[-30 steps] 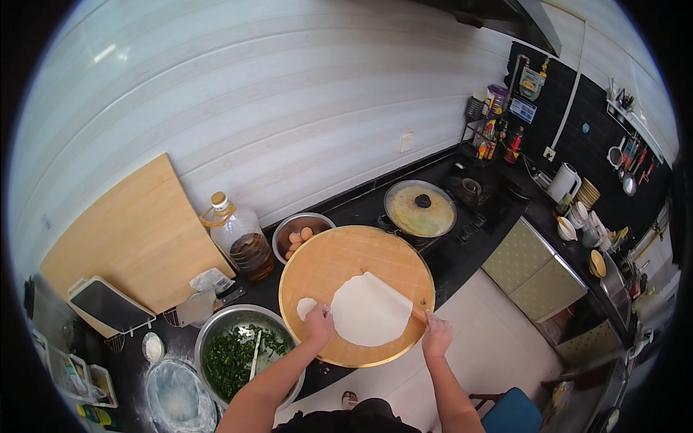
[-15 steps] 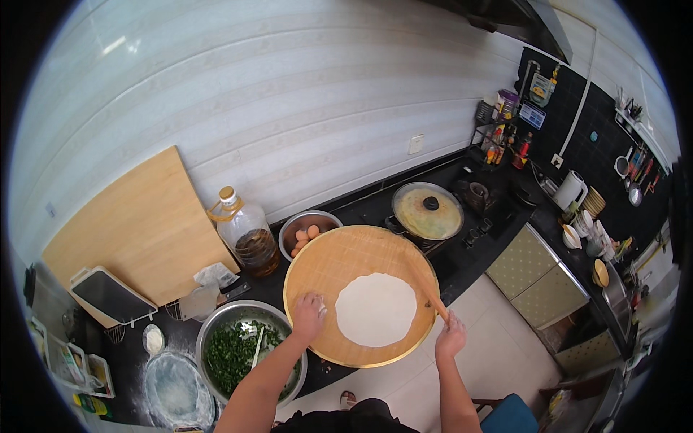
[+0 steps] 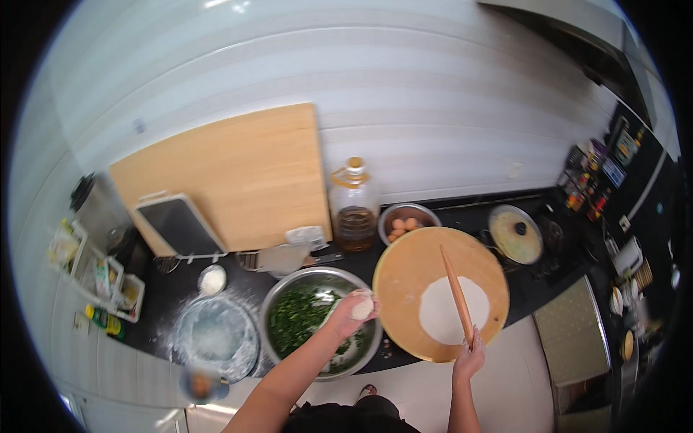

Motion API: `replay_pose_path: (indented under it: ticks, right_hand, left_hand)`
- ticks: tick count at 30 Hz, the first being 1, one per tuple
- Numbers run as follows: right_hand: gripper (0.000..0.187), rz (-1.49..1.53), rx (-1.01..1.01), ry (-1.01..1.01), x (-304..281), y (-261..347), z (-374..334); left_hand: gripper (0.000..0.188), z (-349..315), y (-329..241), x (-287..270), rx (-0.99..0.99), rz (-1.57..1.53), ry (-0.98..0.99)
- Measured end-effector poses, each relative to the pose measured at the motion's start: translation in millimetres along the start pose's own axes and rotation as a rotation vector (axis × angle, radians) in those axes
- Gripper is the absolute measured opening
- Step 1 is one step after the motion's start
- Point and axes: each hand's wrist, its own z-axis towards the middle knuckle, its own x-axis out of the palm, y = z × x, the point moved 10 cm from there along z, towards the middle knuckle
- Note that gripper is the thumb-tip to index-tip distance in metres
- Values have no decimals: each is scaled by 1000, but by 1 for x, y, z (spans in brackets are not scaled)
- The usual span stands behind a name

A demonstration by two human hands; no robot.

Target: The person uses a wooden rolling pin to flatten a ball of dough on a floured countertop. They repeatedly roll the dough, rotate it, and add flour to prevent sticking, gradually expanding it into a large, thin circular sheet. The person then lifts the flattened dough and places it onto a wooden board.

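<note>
- Nearest, at five o'clock in our view, we have our right hand, its grip clamped round the near end of the rolling pin.
- At six o'clock we hold our left hand above the right part of the steel bowl, its grip clamped on a small dough piece.
- In that bowl we see chopped greens.
- At about four o'clock the white dough sheet lies flat on the round wooden board; the pin crosses above it, far tip toward eleven o'clock, and we cannot tell whether the two touch.
- Between seven and eight o'clock we see a round basin dusted with white powder on the dark counter, and beyond it a small dish of white powder.
- Farther off, at three o'clock, eggs sit in a metal bowl just beside the board, and farther right is a lidded pan.
- Between nine and ten, we find a large wooden panel leaning against the wall.
</note>
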Motion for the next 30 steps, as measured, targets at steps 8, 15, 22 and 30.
replay_pose_path:
  ticks: [8, 15, 22, 30]
  right_hand:
    - [44, 180, -321, 378, 83, 162, -136]
    - [39, 254, -528, 891, 168, 315, -350]
    - [43, 419, -641, 1254, 232, 382, -486]
    - [19, 444, -467, 1138, 383, 437, -442]
  left_hand:
    - [20, -186, -75, -125, 111, 0, -185]
    - [24, -360, -129, -282, 199, 168, -654]
    - [36, -442, -176, -370, 365, 71, -865]
    - [32, -481, -213, -419, 481, -95, -991]
